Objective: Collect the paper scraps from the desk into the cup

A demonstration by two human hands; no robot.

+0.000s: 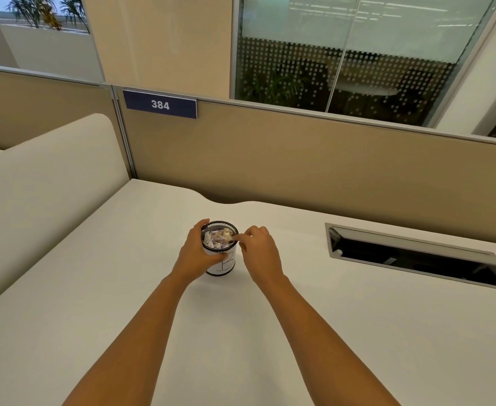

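A black mesh cup (226, 263) with a white label stands upright on the white desk (141, 288). Several crumpled paper scraps (218, 239), white and pale purple, fill it near the rim. My left hand (195, 253) grips the cup's left side, thumb at the far rim. My right hand (260, 249) hovers at the cup's right rim with its fingers curled, fingertips over the opening. Whether they pinch a scrap is too small to tell. No loose scraps show on the desk.
An open cable tray (416, 253) with a raised lid is sunk in the desk at the right. A tan partition (299, 159) with a "384" plate (160, 104) runs along the back. A rounded beige divider (44, 183) borders the left.
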